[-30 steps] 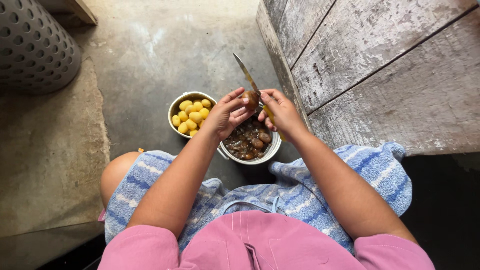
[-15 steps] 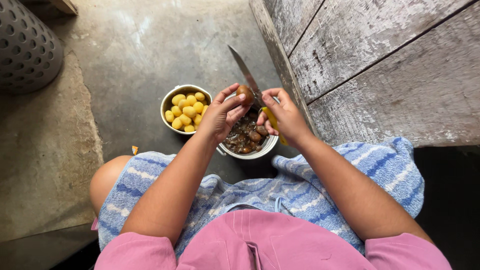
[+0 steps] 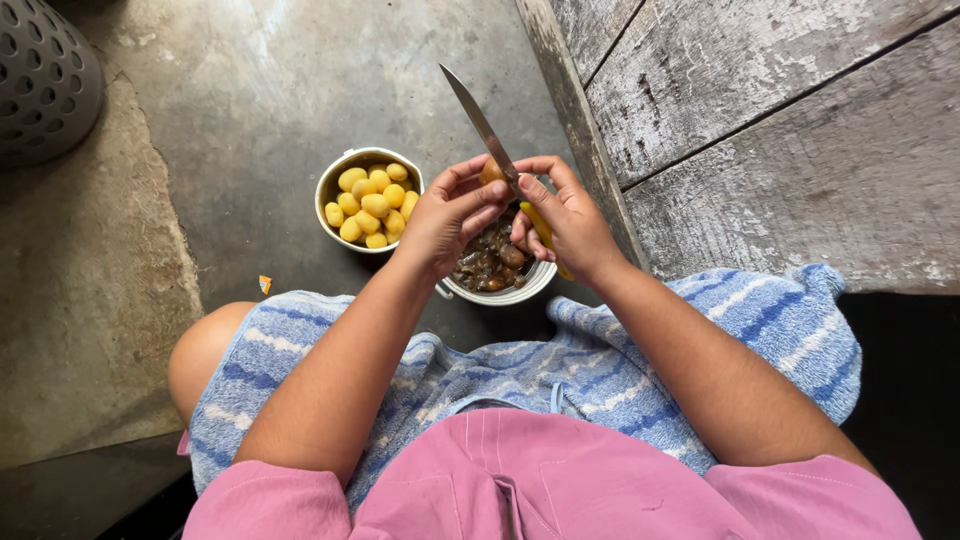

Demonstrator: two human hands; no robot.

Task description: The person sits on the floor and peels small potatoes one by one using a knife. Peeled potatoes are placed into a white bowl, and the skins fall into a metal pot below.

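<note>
Head view: two bowls stand side by side on the concrete floor point(image 3: 300, 90) beyond the knees. The nearer white bowl point(image 3: 520, 288) holds dark brown peels and unpeeled pieces. The left hand point(image 3: 445, 215) closes its grip on one small brown tuber point(image 3: 490, 172) above this bowl; the right hand point(image 3: 565, 215) wraps one yellow-handled knife point(image 3: 490, 135), blade touching the tuber. Farther left, the metal bowl point(image 3: 335, 180) holds about eleven peeled yellow pieces.
</note>
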